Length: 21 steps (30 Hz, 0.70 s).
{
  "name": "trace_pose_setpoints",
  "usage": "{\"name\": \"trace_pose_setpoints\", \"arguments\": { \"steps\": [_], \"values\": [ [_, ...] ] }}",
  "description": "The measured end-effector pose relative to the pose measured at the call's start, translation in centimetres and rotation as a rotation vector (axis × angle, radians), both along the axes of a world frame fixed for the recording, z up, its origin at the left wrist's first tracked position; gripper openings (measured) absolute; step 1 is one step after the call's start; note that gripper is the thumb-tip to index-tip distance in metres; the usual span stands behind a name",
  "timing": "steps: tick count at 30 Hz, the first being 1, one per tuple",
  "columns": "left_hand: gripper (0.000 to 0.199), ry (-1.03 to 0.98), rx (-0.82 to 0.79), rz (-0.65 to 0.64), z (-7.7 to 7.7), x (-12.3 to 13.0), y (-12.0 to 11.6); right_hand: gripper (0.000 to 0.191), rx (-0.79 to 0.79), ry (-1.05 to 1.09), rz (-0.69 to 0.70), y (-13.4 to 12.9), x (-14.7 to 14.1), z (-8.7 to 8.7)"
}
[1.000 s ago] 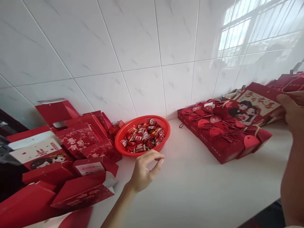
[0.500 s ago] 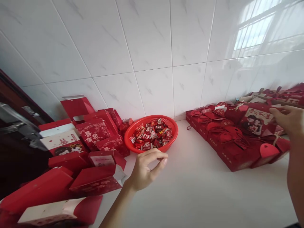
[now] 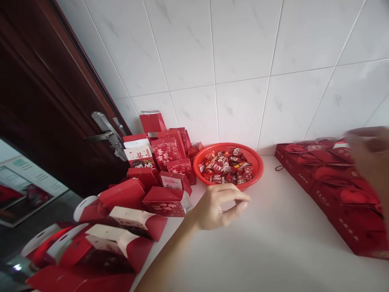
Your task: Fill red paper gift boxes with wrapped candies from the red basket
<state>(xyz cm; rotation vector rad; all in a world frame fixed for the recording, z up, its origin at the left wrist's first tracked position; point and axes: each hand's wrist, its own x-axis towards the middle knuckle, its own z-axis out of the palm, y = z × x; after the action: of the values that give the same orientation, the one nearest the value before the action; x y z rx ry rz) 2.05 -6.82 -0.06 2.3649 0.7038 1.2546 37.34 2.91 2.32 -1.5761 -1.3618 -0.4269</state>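
My left hand [image 3: 220, 206] hovers over the white table just in front of a red plastic basket [image 3: 258, 172]. Its thumb and forefinger curve toward each other with a gap between the tips, and nothing shows in it. Red-wrapped candies [image 3: 226, 167] lie in the basket. At the right edge my right hand [image 3: 372, 158] is smeared by motion above rows of closed dark red boxes [image 3: 331, 194]; its fingers cannot be made out.
Many open red and white paper boxes [image 3: 121, 194] crowd the left side. Behind them stands a dark door with a metal handle [image 3: 106, 136]. A tiled wall [image 3: 243, 109] runs along the table's back.
The view has swung left, showing more of the door and open boxes. My right hand has left the box with the printed couple and blurs. My left hand keeps its pose.
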Motion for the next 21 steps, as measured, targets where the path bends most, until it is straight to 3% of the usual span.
{"name": "trace_pose_setpoints", "arguments": {
  "steps": [2,5,8,10,14,18,21],
  "values": [
    [0.016,-0.013,0.043,0.017,0.7,-0.6,-0.5,0.012,-0.089,0.085,0.35,-0.2,-5.0,-0.7],
    [0.015,-0.063,0.109,0.095,1.9,-2.1,-1.2,0.017,-0.283,0.03,1.012,-0.3,-13.8,-2.8],
    [0.013,-0.187,0.197,0.302,2.8,-4.6,-1.7,0.016,-0.447,-0.059,1.309,-0.3,-21.7,-5.4],
    [0.01,-0.313,0.246,0.43,3.1,-6.4,-1.9,0.013,-0.543,-0.098,1.361,-0.5,-25.7,-6.5],
    [0.009,-0.494,0.308,0.528,3.4,-9.2,-1.9,0.011,-0.74,-0.214,1.226,-1.6,-30.5,-7.4],
    [0.007,-0.503,0.32,0.565,3.6,-10.1,-1.8,0.015,-0.842,-0.375,1.165,-2.6,-31.9,-8.1],
    [0.009,-0.451,0.273,0.546,3.5,-10.1,-1.7,0.015,-0.816,-0.372,1.151,-2.7,-31.6,-8.1]
  ]
}}
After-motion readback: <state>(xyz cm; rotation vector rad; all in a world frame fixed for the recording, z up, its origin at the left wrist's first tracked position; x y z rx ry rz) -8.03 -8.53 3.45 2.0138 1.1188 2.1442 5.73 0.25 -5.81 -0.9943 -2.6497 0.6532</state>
